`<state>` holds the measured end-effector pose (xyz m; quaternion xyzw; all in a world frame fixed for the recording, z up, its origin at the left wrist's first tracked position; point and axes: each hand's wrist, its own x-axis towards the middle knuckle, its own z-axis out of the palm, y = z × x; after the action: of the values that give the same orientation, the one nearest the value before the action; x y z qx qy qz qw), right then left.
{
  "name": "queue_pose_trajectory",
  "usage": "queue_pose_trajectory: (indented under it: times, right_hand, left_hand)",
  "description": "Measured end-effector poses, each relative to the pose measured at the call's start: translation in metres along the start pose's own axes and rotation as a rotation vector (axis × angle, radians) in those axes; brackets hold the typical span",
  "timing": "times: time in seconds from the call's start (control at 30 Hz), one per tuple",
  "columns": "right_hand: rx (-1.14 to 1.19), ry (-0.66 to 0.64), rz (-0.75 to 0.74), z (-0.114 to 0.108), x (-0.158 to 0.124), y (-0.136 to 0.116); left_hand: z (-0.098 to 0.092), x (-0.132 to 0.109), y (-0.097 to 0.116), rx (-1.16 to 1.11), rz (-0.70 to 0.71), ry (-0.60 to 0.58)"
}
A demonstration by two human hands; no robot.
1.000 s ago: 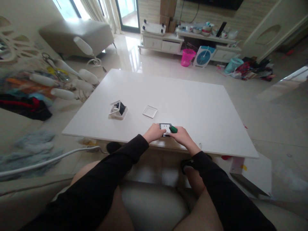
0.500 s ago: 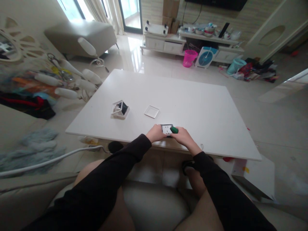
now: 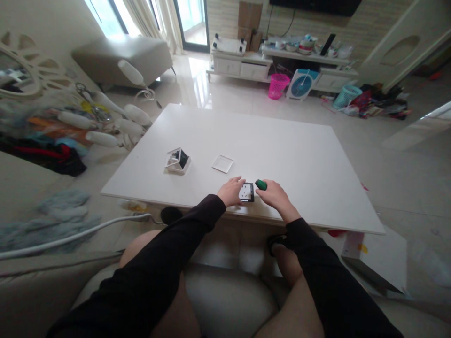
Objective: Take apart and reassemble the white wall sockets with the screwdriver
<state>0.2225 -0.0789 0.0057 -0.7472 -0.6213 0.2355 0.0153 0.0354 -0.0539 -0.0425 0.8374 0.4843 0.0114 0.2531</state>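
A wall socket (image 3: pixel 247 192) with a white face and black frame lies near the table's front edge. My left hand (image 3: pixel 230 190) is at its left side, fingers apart and partly over that edge. My right hand (image 3: pixel 276 195), just right of the socket, is closed around a green-handled screwdriver (image 3: pixel 261 184); its shaft cannot be made out. Beyond my hands lies a square white frame or cover plate (image 3: pixel 222 164). Farther left, white frame pieces and dark parts (image 3: pixel 178 161) lean together in a small pile.
The white table (image 3: pixel 289 155) spans the space before me. A floor lamp with several white shades (image 3: pixel 130 72) stands at its left. A white box (image 3: pixel 380 260) is beyond the table's right front corner. A pink basket (image 3: pixel 278 86) and a blue fan (image 3: pixel 302 84) stand by the far cabinet.
The screwdriver has lifted off the socket's face and moved right with my right hand. My left fingers have spread, and the socket's right side now shows.
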Motion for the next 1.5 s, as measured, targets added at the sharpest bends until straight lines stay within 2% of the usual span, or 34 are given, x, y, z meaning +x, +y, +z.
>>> queue_pose_trajectory:
  times: [0.17,0.5,0.77,0.93,1.5]
  right_hand:
    - [0.0,0.007,0.019,-0.005,0.0,0.003]
    - [0.003,-0.002,0.0,-0.009,-0.001,-0.001]
    - [-0.062,-0.089,-0.079,-0.005,-0.003,-0.003]
    - [-0.114,-0.167,-0.125,0.002,-0.004,-0.007]
    - [-0.14,-0.15,-0.141,0.005,-0.005,-0.006]
  left_hand:
    - [0.001,0.006,0.002,0.041,0.016,-0.005]
    - [0.004,-0.001,0.001,0.08,0.029,-0.001]
    - [0.004,-0.007,-0.006,0.049,0.079,0.001]
    - [0.003,-0.01,0.0,0.018,0.065,0.01]
    - [0.008,-0.007,0.002,0.007,0.005,0.032]
